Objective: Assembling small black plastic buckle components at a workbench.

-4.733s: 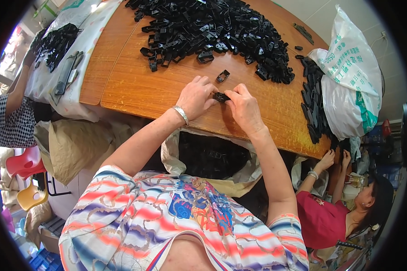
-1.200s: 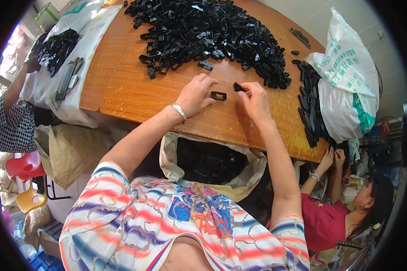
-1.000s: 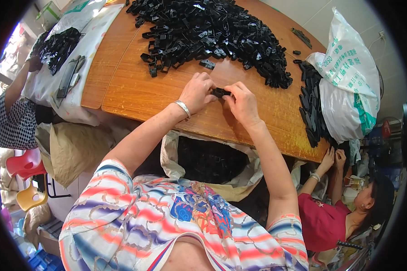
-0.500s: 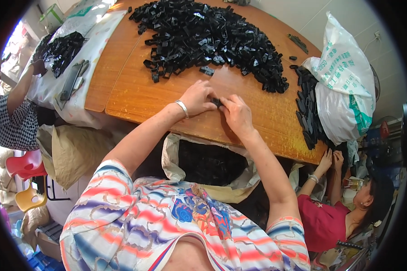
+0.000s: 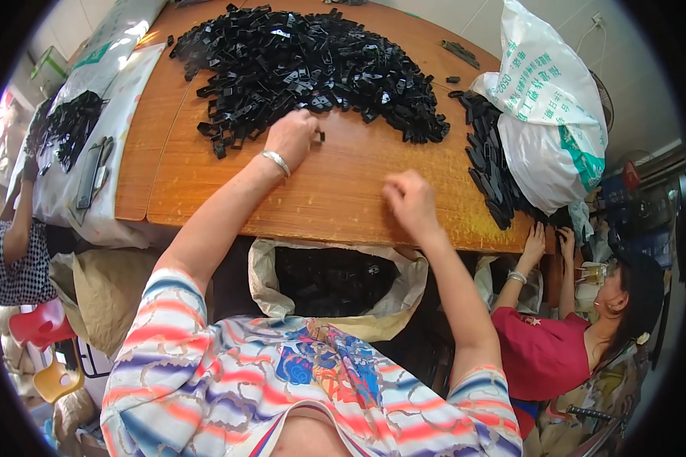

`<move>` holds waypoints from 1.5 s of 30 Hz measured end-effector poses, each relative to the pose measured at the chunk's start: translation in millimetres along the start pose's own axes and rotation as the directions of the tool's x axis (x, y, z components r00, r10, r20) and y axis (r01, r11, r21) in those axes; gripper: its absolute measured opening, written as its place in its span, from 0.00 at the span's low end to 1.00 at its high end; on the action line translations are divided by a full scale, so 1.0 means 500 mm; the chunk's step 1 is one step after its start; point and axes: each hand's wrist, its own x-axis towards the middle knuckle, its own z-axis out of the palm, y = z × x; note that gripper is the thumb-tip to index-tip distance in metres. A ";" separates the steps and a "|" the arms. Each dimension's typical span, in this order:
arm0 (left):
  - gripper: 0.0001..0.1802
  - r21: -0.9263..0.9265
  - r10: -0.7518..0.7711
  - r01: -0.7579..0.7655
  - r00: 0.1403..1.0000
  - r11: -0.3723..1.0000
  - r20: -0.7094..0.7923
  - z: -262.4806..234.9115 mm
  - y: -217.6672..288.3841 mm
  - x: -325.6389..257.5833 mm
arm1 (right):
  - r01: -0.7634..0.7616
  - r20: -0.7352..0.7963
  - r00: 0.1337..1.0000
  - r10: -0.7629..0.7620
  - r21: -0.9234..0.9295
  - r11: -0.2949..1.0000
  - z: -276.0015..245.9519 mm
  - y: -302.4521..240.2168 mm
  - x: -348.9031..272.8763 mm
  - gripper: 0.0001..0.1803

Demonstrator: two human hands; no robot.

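A broad pile of small black plastic parts [image 5: 305, 57] covers the far side of the brown wooden table [image 5: 335, 190]. My left hand [image 5: 291, 141], with a silvery bracelet at the wrist, is at the pile's near edge. Its fingers are closed on a small black plastic part [image 5: 321, 137] that shows beside the fingertips. My right hand [image 5: 413, 204] is above the table's near half, apart from the left. Its fingers are curled in and partly blurred, and whatever they may hold is hidden.
Below the table's near edge an open sack [image 5: 263, 282] holds more black parts. On the right lie long black pieces [image 5: 486, 164] beside a white plastic bag [image 5: 549, 114], where a co-worker in red [image 5: 545, 354] handles things. Another person's checked sleeve [image 5: 15, 255] shows at left.
My hands have parted. The left has moved forward and left to the pile; the right has moved right and toward me. The whole view has shifted a little.
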 end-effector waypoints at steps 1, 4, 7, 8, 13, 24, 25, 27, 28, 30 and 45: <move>0.04 -0.092 -0.039 0.043 0.998 0.995 0.048 -0.001 0.021 -0.008 | -0.055 -0.066 0.997 0.050 -0.065 0.996 -0.003 0.043 0.027 0.09; 0.06 -0.133 -0.054 0.081 0.980 0.988 0.193 -0.020 0.087 -0.034 | -0.280 -0.161 0.955 0.251 -0.199 0.939 -0.010 0.103 0.103 0.14; 0.06 -0.151 -0.093 0.121 0.979 0.981 0.183 -0.031 0.120 -0.062 | -0.373 -0.137 0.927 0.348 -0.276 0.886 0.006 0.101 0.166 0.20; 0.06 -0.147 -0.100 0.128 0.978 0.981 0.184 -0.032 0.128 -0.070 | -0.397 -0.139 0.918 0.372 -0.345 0.850 0.015 0.090 0.180 0.21; 0.10 -0.286 -0.161 0.205 0.972 0.936 0.170 -0.032 0.162 -0.107 | -0.404 -0.169 0.914 0.369 -0.464 0.789 0.049 0.092 0.179 0.16; 0.20 -0.254 0.038 -0.006 0.992 0.967 0.120 -0.055 0.202 -0.116 | -0.522 0.269 0.849 0.455 0.294 0.801 -0.006 0.022 0.030 0.11; 0.19 -0.226 0.097 -0.062 0.985 0.972 0.144 -0.055 0.199 -0.109 | -0.526 0.267 0.847 0.460 0.296 0.797 -0.001 0.025 0.021 0.11; 0.15 -0.179 0.172 -0.139 0.969 0.974 0.179 -0.042 0.183 -0.093 | -0.276 0.023 0.961 0.275 0.104 0.956 0.014 0.020 0.015 0.11; 0.15 -0.177 0.173 -0.141 0.968 0.974 0.180 -0.037 0.177 -0.090 | -0.276 0.022 0.961 0.276 0.106 0.955 0.016 0.018 0.010 0.11; 0.15 -0.194 0.175 -0.133 0.960 0.972 0.220 -0.035 0.174 -0.087 | -0.194 0.045 0.979 0.197 -0.065 0.979 0.007 -0.016 0.004 0.11; 0.13 -0.330 -0.038 0.130 0.962 0.935 0.272 -0.029 0.149 -0.107 | 0.048 0.029 0.998 -0.053 0.137 0.989 0.057 -0.100 0.010 0.13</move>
